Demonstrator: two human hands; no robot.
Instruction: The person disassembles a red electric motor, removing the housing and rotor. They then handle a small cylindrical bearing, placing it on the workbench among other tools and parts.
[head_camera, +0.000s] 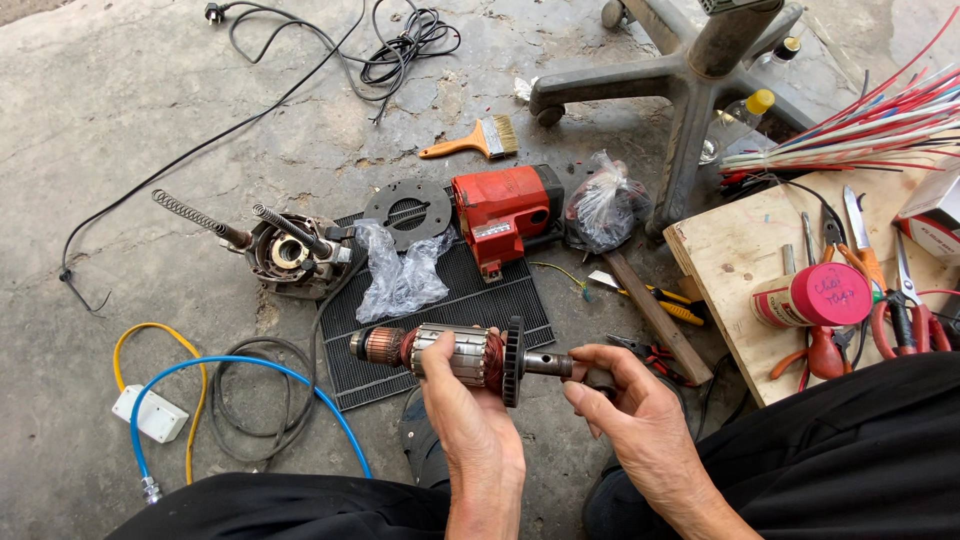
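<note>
Above the ribbed black rubber mat (440, 310), the left hand (478, 425) wraps the motor armature (460, 355)'s laminated steel core; the right hand (640, 420) pinches its smooth shaft end, fingertips hiding the tip.

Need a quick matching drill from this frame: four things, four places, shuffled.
Things:
1. motor armature
2. paintbrush
3. red motor housing
4. pink-lidded can

Places:
A. on the wooden board at right
B. held between the left hand and right hand
C. on the concrete near the chair base
D. at the top edge of the black ribbed mat

Pairs: 1-B, 2-C, 3-D, 4-A
</note>
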